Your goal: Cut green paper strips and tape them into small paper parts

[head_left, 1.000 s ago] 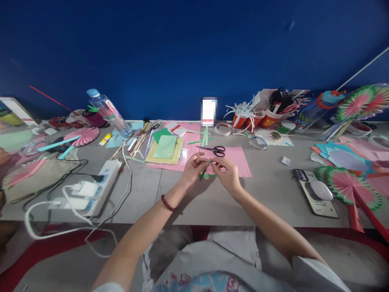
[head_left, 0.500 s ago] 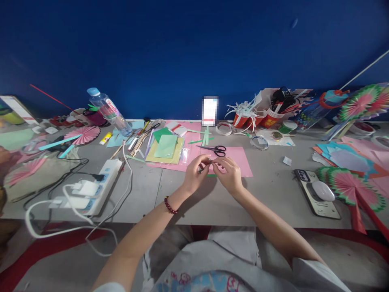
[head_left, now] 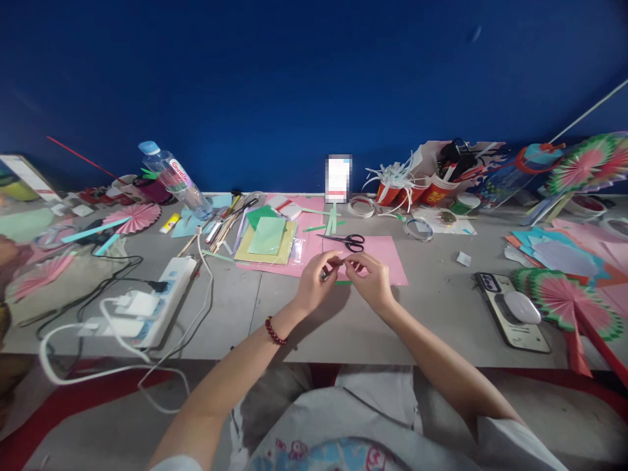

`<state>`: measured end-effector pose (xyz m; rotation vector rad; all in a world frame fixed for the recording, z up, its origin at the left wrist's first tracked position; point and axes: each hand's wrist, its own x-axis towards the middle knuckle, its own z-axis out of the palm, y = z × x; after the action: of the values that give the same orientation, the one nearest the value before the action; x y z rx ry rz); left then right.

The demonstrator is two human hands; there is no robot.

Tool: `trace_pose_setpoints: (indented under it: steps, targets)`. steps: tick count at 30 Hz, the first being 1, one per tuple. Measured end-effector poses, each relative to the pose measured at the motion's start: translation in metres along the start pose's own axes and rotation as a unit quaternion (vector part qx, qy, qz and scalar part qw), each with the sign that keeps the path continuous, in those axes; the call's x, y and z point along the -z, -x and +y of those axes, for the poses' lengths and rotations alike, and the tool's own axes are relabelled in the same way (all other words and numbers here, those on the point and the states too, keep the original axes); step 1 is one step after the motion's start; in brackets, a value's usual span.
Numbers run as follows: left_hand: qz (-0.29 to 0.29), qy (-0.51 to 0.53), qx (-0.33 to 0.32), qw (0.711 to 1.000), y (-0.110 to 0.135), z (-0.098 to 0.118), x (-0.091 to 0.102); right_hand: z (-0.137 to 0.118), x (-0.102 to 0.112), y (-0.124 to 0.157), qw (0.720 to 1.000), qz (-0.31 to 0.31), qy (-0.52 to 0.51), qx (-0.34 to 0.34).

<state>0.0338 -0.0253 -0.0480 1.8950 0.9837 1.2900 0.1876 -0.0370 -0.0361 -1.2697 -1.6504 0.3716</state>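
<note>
My left hand (head_left: 316, 280) and my right hand (head_left: 369, 278) meet fingertip to fingertip above a pink sheet of paper (head_left: 390, 255). Both are closed in a pinch around something small and dark, too little to name. Just beyond the fingers lie black-handled scissors (head_left: 350, 243), their blades pointing left. A green paper strip (head_left: 343, 282) shows on the sheet beneath my hands. Pale green paper strips (head_left: 331, 219) lie behind the scissors. To the left is a stack of coloured paper (head_left: 267, 235) in a clear sleeve.
A white power strip (head_left: 169, 301) with plugs and cables is on the left, near a tilted water bottle (head_left: 179, 180). Red paper cups (head_left: 436, 190) stand at the back right. A phone (head_left: 515, 320) with a white mouse (head_left: 522, 307) on it lies beside a folded paper fan (head_left: 572, 297).
My right fingertips have shifted slightly right, a little apart from the left ones. Otherwise the hands and the things on the table look the same.
</note>
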Motion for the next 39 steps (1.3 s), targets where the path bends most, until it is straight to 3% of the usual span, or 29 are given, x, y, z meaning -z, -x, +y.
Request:
trace_pose_setpoints:
  steps: [6,16,27,30,34,39]
  targets:
    - [0.005,-0.01,0.006,1.0,-0.001,0.002,0.001,0.003,-0.001,0.0,1.0,-0.01,-0.013,0.001]
    - [-0.019,-0.048,-0.022,0.998,0.002,-0.01,0.001,0.002,0.0,0.001,0.995,-0.001,0.084,0.056]
    - [-0.031,-0.062,-0.026,0.997,0.002,-0.005,-0.001,0.002,0.001,0.0,1.0,-0.018,0.013,-0.006]
    - [-0.029,-0.022,0.005,0.999,0.001,-0.002,0.0,0.002,0.001,-0.001,0.998,-0.024,-0.027,-0.047]
    - [-0.021,0.069,0.08,0.994,-0.003,-0.001,0.0,0.006,0.005,-0.006,0.98,-0.013,-0.108,-0.166]
    - [-0.043,0.241,0.193,0.95,-0.008,-0.007,0.001,0.017,0.02,-0.021,0.936,0.023,-0.229,-0.267]
